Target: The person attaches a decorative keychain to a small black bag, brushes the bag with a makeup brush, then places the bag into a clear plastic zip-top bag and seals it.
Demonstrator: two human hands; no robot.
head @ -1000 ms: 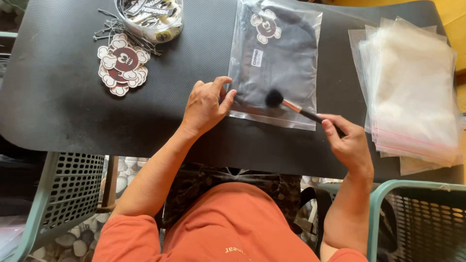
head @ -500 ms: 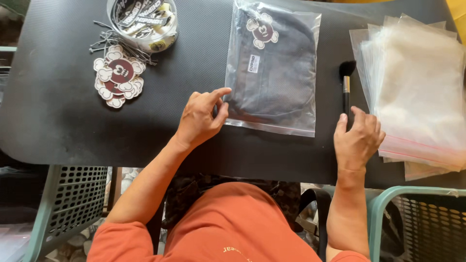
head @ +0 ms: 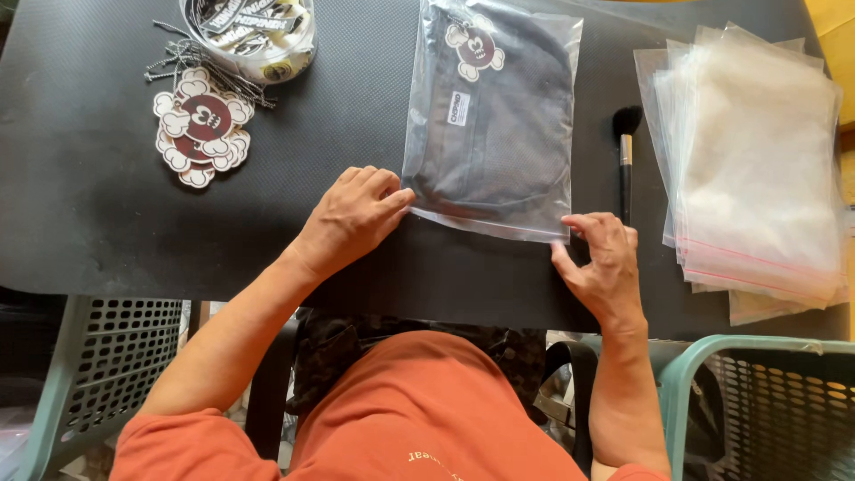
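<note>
Two bare hands down on a black table (head: 89,205); between them, a clear plastic bag (head: 494,116) lying flat, with a dark folded cloth (head: 503,134) inside; on the cloth, a small white label and a round cartoon tag near the far end.

Left hand (head: 352,218) resting palm down at the near left corner of the bag; fingers stretched out flat, fingertips (head: 396,196) touching the bag's edge; not closed around anything.

Right hand (head: 606,263) at the near right corner of the bag; thumb and first finger pinching that corner; other fingers bent and loose.

Just right of the bag, a small brush (head: 625,156) with a black tuft, lying on the table with the tuft at the far end; close to the right hand but not touched.

Farther right, a stack of empty clear bags (head: 757,160), fanned a little, thin red lines along the near ends.

Far left on the table, a pile of cartoon tags (head: 200,125), dark red and white, with thin black strings; just behind the pile, a round clear tub (head: 254,36) full of more tags.

Near side, below the table edge, an orange shirt (head: 419,419); green plastic chairs with holes (head: 766,410) at both sides.
</note>
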